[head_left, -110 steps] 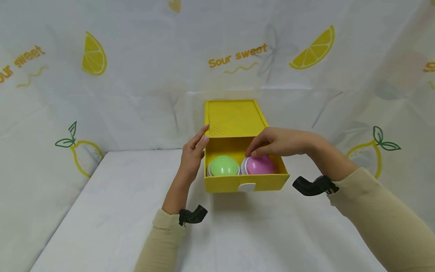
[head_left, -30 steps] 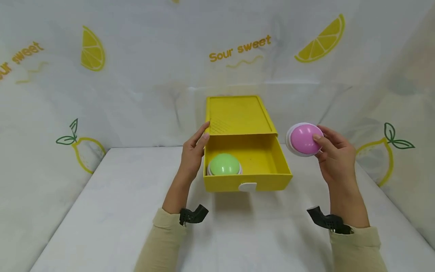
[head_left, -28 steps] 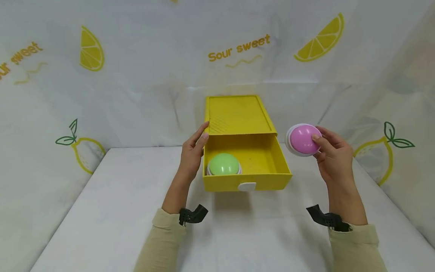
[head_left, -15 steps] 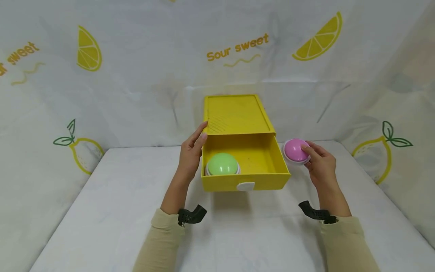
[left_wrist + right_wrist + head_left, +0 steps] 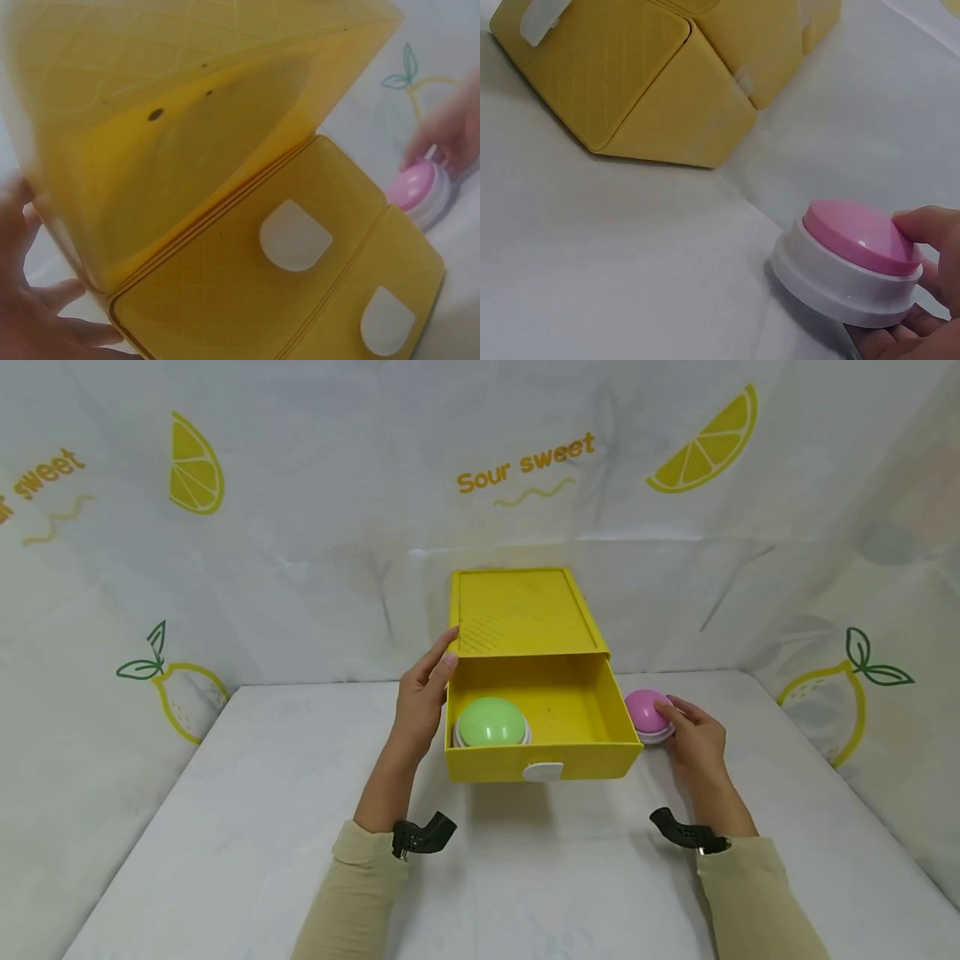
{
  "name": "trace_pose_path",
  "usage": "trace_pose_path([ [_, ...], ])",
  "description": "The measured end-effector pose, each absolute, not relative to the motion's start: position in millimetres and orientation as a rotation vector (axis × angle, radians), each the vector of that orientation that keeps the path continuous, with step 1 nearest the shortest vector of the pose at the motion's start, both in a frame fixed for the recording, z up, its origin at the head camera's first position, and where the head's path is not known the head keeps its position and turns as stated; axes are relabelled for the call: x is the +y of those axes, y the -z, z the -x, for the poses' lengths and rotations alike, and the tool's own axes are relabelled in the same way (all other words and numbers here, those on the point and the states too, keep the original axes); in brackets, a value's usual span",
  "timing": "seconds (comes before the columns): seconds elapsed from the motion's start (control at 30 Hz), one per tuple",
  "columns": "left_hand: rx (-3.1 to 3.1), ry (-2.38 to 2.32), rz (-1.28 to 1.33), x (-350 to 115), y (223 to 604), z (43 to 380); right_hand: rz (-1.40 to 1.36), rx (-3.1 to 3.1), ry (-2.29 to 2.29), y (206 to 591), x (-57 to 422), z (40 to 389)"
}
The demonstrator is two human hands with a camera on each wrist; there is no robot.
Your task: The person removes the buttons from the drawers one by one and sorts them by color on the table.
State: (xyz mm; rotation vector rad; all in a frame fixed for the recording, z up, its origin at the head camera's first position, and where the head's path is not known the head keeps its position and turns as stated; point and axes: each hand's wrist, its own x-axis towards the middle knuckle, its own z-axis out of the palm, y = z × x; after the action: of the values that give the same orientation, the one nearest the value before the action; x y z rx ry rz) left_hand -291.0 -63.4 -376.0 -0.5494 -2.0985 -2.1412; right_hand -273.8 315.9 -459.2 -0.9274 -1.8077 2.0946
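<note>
A yellow drawer unit (image 5: 525,614) stands at the back of the table, its top drawer (image 5: 592,762) pulled out. Inside that drawer, on the left, sits a green dome push button (image 5: 491,721) with a white base. My left hand (image 5: 420,706) rests against the unit's left side, fingers extended along its edge. To the right of the unit, my right hand (image 5: 697,743) grips a pink dome push button (image 5: 859,236) by its side, thumb on the dome and fingers at the white base. The pink button is slightly tilted, close over the table.
Below the pulled-out drawer, closed drawer fronts (image 5: 217,292) with white tabs (image 5: 294,236) show in the left wrist view. A white cloth covers the table (image 5: 225,827), and a lemon-printed sheet (image 5: 322,527) hangs behind it.
My right hand lifted the pink button out of the drawer, carried it right, then lowered it toward the table beside the unit. The left hand stays at the unit's side.
</note>
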Motion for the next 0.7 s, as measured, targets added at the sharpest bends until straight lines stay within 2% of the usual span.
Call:
trace_pose_path([
  [0.17, -2.093, 2.147, 0.554, -64, 376, 291, 0.965, -1.851, -2.045, 467, 316, 278],
  [0.4, -2.064, 2.166, 0.591, -63, 376, 291, 0.927, -2.235, -1.632, 472, 316, 273],
  [0.7, -2.067, 2.152, 0.574, -62, 378, 291, 0.866, -2.283, -1.490, 476, 315, 271],
])
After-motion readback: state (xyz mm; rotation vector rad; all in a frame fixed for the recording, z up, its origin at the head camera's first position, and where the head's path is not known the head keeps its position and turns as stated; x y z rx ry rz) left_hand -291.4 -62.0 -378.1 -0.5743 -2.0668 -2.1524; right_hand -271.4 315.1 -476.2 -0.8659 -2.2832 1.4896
